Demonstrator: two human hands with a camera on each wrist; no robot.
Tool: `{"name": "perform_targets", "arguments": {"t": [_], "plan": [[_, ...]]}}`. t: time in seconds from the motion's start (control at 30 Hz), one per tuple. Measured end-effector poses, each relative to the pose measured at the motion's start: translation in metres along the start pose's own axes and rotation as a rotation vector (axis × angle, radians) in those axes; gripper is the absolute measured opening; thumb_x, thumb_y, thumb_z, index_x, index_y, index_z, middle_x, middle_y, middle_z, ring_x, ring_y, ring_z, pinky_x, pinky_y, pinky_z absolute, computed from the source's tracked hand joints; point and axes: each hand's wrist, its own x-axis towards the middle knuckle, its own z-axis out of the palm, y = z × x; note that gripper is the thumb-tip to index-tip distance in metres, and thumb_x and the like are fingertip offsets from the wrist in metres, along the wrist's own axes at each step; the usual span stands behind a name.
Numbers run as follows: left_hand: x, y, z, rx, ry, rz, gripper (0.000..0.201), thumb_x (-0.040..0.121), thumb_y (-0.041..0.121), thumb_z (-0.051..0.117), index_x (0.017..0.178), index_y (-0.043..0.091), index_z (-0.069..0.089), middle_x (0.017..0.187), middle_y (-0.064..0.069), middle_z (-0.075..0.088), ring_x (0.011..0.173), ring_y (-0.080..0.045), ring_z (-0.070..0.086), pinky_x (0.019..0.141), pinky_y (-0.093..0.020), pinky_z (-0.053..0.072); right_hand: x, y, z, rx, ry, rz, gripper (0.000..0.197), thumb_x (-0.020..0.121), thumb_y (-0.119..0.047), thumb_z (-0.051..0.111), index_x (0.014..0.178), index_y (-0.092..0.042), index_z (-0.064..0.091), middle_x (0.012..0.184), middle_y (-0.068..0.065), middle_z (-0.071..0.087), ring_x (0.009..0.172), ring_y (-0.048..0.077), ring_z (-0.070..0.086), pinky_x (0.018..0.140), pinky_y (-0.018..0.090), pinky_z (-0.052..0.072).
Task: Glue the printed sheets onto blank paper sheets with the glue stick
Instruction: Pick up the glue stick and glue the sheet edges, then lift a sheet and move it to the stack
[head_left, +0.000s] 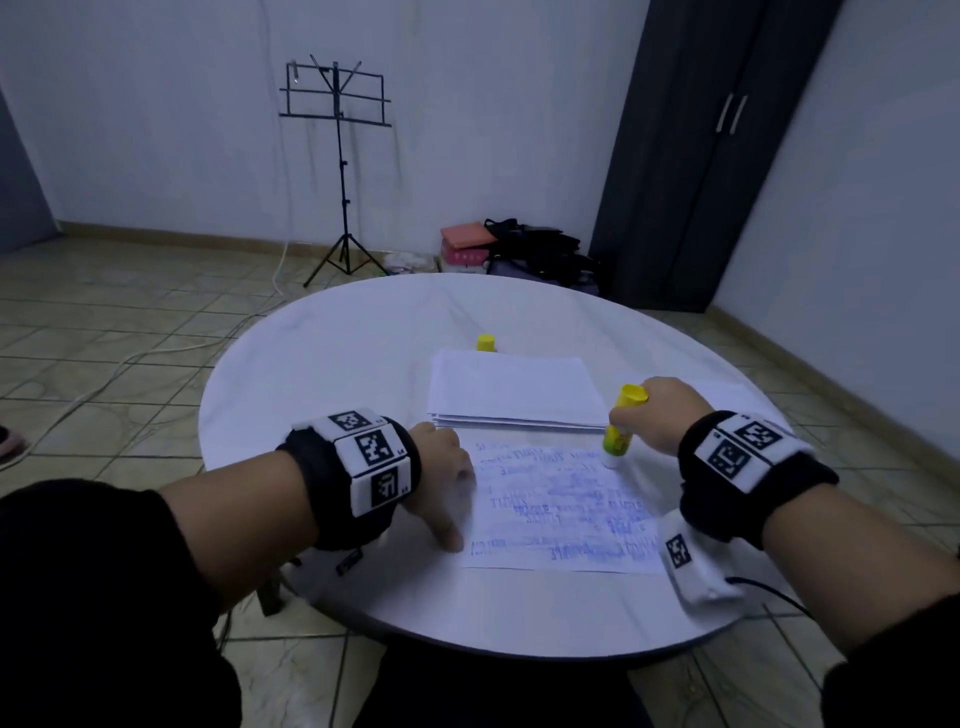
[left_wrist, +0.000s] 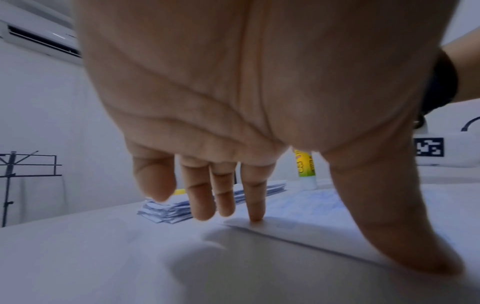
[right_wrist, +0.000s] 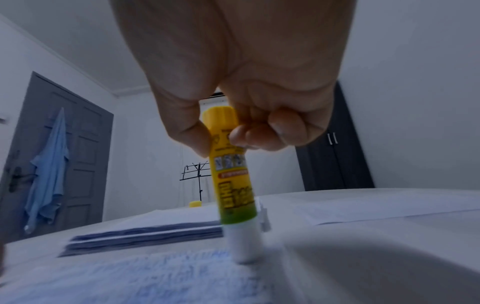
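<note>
A printed sheet (head_left: 561, 512) lies on the round white table (head_left: 337, 364) with blue print showing through as mirrored lines. My left hand (head_left: 447, 483) holds its left edge down; the index fingertip (left_wrist: 255, 215) and thumb (left_wrist: 405, 236) press on the paper, the other fingers straight and lifted. My right hand (head_left: 660, 415) grips the yellow glue stick (head_left: 621, 423) upright, and its white tip (right_wrist: 244, 246) touches the sheet near the far right corner. A stack of sheets (head_left: 511, 389) lies just behind. The yellow cap (head_left: 486, 343) stands beyond the stack.
Another pale sheet (right_wrist: 389, 207) lies to the right of the glue stick. A music stand (head_left: 340, 156), bags and boxes (head_left: 519, 249) and a dark wardrobe (head_left: 701, 156) stand behind the table. A white cable (head_left: 156, 358) runs over the tiled floor.
</note>
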Motion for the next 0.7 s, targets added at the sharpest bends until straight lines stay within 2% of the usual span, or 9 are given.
{"name": "perform_targets", "arguments": {"t": [0.1,0.17,0.23,0.27,0.33,0.4,0.5,0.63,0.7], "plan": [[-0.003,-0.003,0.001,-0.075,-0.013,-0.054,0.082,0.067,0.065,0.071,0.136,0.035,0.038,0.138,0.009,0.041,0.128,-0.02,0.03,0.102,-0.037,0.032,-0.005,-0.008,0.002,0.081,0.032,-0.032,0.015,0.083,-0.017,0.057,0.079,-0.003,0.054,0.068,0.005,0.049,0.06,0.019,0.046,0.051,0.026,0.032],[-0.004,-0.004,0.002,-0.106,-0.04,-0.085,0.082,0.059,0.068,0.074,0.126,0.036,0.039,0.131,0.01,0.047,0.126,-0.019,0.032,0.102,-0.04,0.034,-0.011,-0.023,0.008,0.136,0.019,-0.116,0.022,0.082,-0.019,0.054,0.082,0.001,0.062,0.069,0.005,0.051,0.064,0.021,0.05,0.056,0.027,0.037],[-0.009,-0.001,0.001,-0.098,-0.052,-0.128,0.08,0.05,0.072,0.075,0.113,0.038,0.038,0.124,0.008,0.049,0.124,-0.021,0.036,0.101,-0.043,0.035,-0.022,-0.042,0.016,0.166,-0.035,-0.223,0.023,0.084,-0.021,0.053,0.081,0.001,0.062,0.072,0.005,0.05,0.067,0.021,0.049,0.059,0.029,0.037],[-0.011,0.001,0.0,-0.098,-0.05,-0.143,0.087,0.049,0.073,0.075,0.118,0.038,0.036,0.127,0.006,0.047,0.126,-0.023,0.035,0.103,-0.044,0.035,-0.029,-0.052,0.021,0.162,-0.072,-0.265,0.021,0.085,-0.021,0.053,0.079,-0.002,0.058,0.071,0.004,0.048,0.066,0.02,0.047,0.057,0.029,0.036],[-0.013,0.003,0.0,-0.1,-0.039,-0.153,0.108,0.057,0.069,0.075,0.142,0.029,0.021,0.141,0.002,0.04,0.133,-0.025,0.031,0.108,-0.042,0.03,-0.039,-0.069,0.034,0.121,-0.132,-0.342,0.019,0.085,-0.022,0.054,0.08,-0.004,0.057,0.073,0.004,0.05,0.066,0.019,0.047,0.057,0.029,0.035],[-0.017,0.005,-0.004,-0.101,-0.014,-0.143,0.105,0.068,0.06,0.074,0.147,0.023,0.014,0.143,-0.001,0.036,0.134,-0.026,0.031,0.107,-0.037,0.028,-0.046,-0.08,0.046,0.06,-0.164,-0.403,0.022,0.085,-0.027,0.056,0.077,-0.007,0.056,0.076,0.004,0.051,0.075,0.022,0.049,0.057,0.028,0.034],[-0.027,0.009,-0.01,-0.134,-0.009,-0.156,0.095,0.072,0.053,0.075,0.144,0.025,0.022,0.14,-0.002,0.038,0.131,-0.028,0.035,0.102,-0.037,0.032,-0.054,-0.087,0.055,-0.029,-0.211,-0.472,0.031,0.086,-0.036,0.056,0.068,-0.012,0.048,0.076,0.004,0.051,0.078,0.023,0.049,0.054,0.028,0.031],[-0.027,0.01,-0.01,-0.156,-0.031,-0.126,0.083,0.072,0.051,0.077,0.138,0.024,0.034,0.132,0.001,0.043,0.127,-0.026,0.039,0.09,-0.031,0.032,-0.073,-0.085,0.048,-0.09,-0.278,-0.552,0.029,0.088,-0.028,0.053,0.064,-0.014,0.045,0.079,0.006,0.053,0.076,0.022,0.049,0.054,0.026,0.033],[-0.023,0.011,-0.01,-0.135,-0.002,-0.089,0.088,0.068,0.051,0.079,0.138,0.026,0.033,0.135,0.003,0.045,0.129,-0.026,0.039,0.092,-0.03,0.032,-0.081,-0.077,0.042,-0.096,-0.29,-0.553,0.025,0.086,-0.025,0.055,0.066,-0.012,0.047,0.076,0.005,0.051,0.071,0.02,0.047,0.053,0.027,0.033]]}}
